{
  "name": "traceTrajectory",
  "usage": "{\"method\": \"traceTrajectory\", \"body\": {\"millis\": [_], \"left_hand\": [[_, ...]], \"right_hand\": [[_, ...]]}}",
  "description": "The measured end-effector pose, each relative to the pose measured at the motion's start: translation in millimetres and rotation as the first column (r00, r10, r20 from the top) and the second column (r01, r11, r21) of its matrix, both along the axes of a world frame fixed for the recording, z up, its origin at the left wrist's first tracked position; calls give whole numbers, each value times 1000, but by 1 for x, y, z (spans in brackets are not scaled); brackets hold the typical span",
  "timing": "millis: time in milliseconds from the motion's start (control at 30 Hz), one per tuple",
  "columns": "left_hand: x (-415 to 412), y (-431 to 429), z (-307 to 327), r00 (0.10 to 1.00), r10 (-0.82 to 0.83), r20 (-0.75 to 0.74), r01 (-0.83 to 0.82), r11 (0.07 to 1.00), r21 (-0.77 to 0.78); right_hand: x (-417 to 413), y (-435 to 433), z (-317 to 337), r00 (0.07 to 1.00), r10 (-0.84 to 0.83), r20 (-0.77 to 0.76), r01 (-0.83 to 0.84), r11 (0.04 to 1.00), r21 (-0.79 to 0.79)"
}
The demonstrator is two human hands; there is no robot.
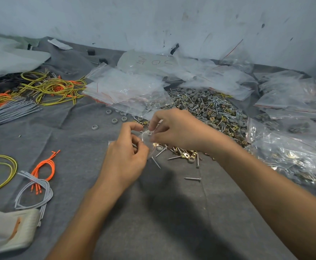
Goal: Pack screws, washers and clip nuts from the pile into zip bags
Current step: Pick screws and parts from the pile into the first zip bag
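Both hands meet over the grey cloth (pixel 172 212). The left hand (pixel 125 156) has its fingers curled and pinches one side of a small zip bag (pixel 147 138), the thumb against the forefinger. The right hand (pixel 174 128) comes from the other side. Its fingers are bent close together and pinch the upper edge of the same bag. The plastic is clear and crumpled between the two sets of fingertips. It seems that a small part is at the right fingertips, but the view is too blurred to tell which kind.

Just beyond the right fingers, and spreading away to their right, lies the pile (pixel 209 109) of screws, grey washers and brass-coloured clip nuts. Its near edge runs under the right wrist. A single screw (pixel 156 162) lies just below the left fingertips, and a second screw (pixel 192 178) lies nearer to the person, apart from the rest. Some loose washers (pixel 114 121) lie on the cloth beyond the left fingers, and behind them is a stack of empty zip bags (pixel 123 87). Filled bags (pixel 294 160) lie to the right of the right forearm. Well to the left of the left hand lie orange and grey wires (pixel 42 177).
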State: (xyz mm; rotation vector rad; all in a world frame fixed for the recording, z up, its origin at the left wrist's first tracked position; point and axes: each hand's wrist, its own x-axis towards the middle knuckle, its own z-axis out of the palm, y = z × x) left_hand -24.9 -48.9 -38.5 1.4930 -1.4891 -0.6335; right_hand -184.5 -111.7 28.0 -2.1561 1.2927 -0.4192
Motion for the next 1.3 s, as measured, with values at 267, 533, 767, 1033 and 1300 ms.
{"method": "traceTrajectory", "body": {"millis": [267,533,767,1033,1300], "left_hand": [[1,0,-3,1000,-31,0,31,1000,-1],[1,-1,-6,1000,-25,18,25,1000,2],[1,-1,-7,999,-24,23,24,1000,4],[1,0,-6,999,-27,23,27,1000,12],[2,0,-7,999,-45,26,45,999,7]], "right_hand": [[-68,-4,-18,889,-38,-457,19,999,-45],[-75,-2,-29,828,-58,-557,32,998,-56],[-85,0,-30,851,-75,-519,35,996,-87],[-86,-1,-32,854,23,-519,-22,1000,7],[-91,0,-37,819,26,-574,-56,998,-34]]}}
